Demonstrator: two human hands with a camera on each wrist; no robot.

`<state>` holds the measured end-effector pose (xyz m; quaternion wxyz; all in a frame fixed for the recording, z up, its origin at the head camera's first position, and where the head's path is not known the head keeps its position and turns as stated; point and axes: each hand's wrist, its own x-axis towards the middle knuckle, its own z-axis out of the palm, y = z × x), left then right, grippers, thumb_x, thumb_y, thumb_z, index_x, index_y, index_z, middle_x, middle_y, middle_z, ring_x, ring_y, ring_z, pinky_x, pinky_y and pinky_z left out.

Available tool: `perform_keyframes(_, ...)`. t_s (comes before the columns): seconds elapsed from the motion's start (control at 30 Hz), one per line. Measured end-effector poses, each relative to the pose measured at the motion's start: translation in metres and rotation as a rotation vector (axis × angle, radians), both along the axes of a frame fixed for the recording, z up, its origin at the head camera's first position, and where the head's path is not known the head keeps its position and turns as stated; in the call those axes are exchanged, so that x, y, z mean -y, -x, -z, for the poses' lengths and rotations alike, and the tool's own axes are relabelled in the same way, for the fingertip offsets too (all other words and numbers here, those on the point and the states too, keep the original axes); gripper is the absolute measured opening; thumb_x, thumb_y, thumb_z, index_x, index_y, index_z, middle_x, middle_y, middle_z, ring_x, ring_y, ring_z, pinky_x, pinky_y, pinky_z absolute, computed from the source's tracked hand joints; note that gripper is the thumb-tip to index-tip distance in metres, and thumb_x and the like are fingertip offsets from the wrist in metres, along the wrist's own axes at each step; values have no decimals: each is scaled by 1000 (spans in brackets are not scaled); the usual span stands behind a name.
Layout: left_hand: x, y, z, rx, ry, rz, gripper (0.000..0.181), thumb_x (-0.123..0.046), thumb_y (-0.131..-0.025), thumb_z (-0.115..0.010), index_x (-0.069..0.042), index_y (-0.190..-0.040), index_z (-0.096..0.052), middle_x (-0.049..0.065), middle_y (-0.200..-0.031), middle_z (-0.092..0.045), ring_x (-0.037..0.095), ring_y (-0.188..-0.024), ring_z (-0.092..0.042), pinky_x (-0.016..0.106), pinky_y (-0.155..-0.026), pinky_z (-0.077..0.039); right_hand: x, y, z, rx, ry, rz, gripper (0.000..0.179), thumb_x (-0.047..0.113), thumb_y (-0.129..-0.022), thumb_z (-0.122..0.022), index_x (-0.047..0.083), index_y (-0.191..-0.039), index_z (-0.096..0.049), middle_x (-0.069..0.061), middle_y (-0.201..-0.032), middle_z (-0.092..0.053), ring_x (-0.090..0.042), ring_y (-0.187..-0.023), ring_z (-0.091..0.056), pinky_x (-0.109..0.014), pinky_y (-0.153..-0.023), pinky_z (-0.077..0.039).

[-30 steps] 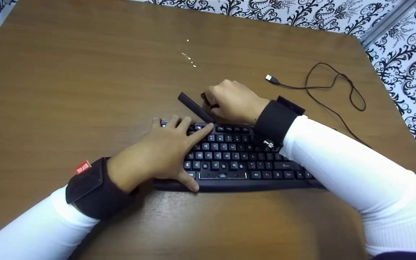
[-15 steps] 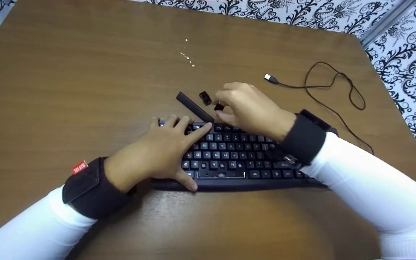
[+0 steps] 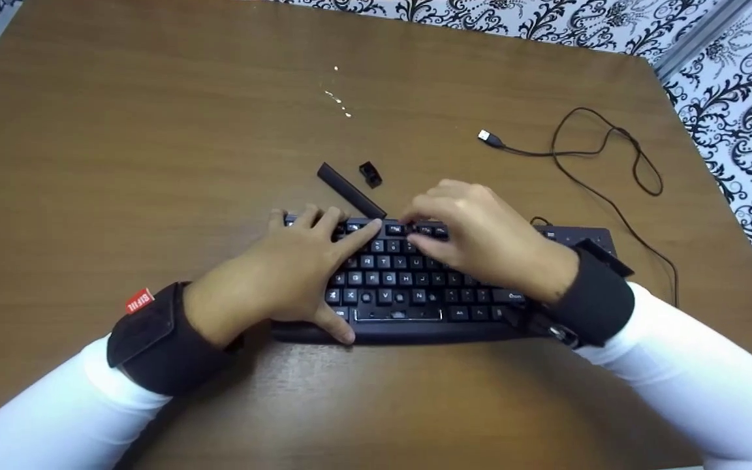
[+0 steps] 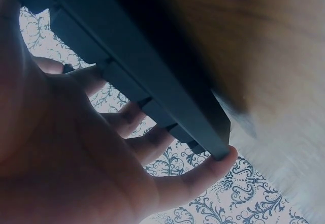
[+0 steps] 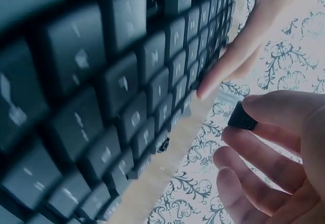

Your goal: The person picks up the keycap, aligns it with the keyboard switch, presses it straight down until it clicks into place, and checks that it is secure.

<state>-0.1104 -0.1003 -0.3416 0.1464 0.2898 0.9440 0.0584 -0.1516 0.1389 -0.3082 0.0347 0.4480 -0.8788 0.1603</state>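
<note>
A black keyboard (image 3: 415, 334) lies in front of me, its spacebar slot bare and several keycaps off the row above. My left hand (image 3: 284, 274) holds the keyboard's left part, thumb at the front edge and fingers spread towards the back edge. My right hand (image 3: 480, 235) hovers over the back row of keys. Between thumb and finger it pinches a small black keycap (image 5: 242, 117), seen best in the right wrist view. Behind the keyboard lie a long black spacebar (image 3: 350, 190) and another black keycap (image 3: 370, 175).
A thin black cable with a USB plug (image 3: 492, 138) loops over the right side of the brown wooden table (image 3: 154, 130). Small pale flecks (image 3: 338, 100) dot the table further back. Black-and-white patterned wallpaper (image 3: 513, 16) borders the far side.
The right hand has come away from the spot behind the keyboard, moving right and nearer, carrying one keycap over the keys. Another keycap is left behind on the table. The left hand stays put.
</note>
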Motion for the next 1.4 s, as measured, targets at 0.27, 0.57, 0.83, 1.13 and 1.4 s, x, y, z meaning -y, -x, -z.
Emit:
perform_keyframes(0.27, 0, 0, 0, -19, -10, 5, 136, -84, -55, -74, -29, -162, -11, 21, -153, -35, 45, -141, -35, 75, -106, -29, -10, -17, 10, 55, 3, -17, 20, 11, -84, -78, 8, -104, -74, -8, -97, -74, -18, -84, -69, -27, -73, -59)
perform_keyframes(0.57, 1, -1, 2, -35, -29, 9, 136, -84, -54, -74, -28, -162, -13, 21, -151, -38, 44, -139, -38, 75, -105, -30, -14, -20, 23, 48, -26, -22, 15, 12, -85, -78, 10, -100, -74, -4, -97, -75, -19, -92, -68, -33, -81, -59)
perform_keyframes(0.83, 0, 0, 3, -25, -20, 8, 135, -85, -54, -73, -30, -162, -12, 20, -151, -37, 44, -140, -36, 76, -105, -29, -17, -20, 29, 52, -45, 12, 14, 16, -84, -80, 12, -94, -72, 0, -93, -69, -16, -87, -59, -32, -75, -53)
perform_keyframes(1.13, 0, 0, 2, -20, -20, 8, 135, -84, -55, -74, -30, -162, -11, 20, -153, -36, 44, -140, -35, 76, -106, -29, -21, -20, 30, 68, -40, 30, 18, 19, -84, -80, 13, -99, -72, 0, -98, -70, -15, -93, -61, -32, -80, -55)
perform_keyframes(1.4, 1, -1, 2, -26, -11, 6, 136, -85, -55, -72, -30, -162, -11, 20, -153, -36, 44, -140, -36, 75, -105, -30, -26, -18, 21, 47, -48, -100, 34, 4, -86, -72, 14, -118, -72, -3, -116, -67, -18, -109, -60, -33, -94, -54)
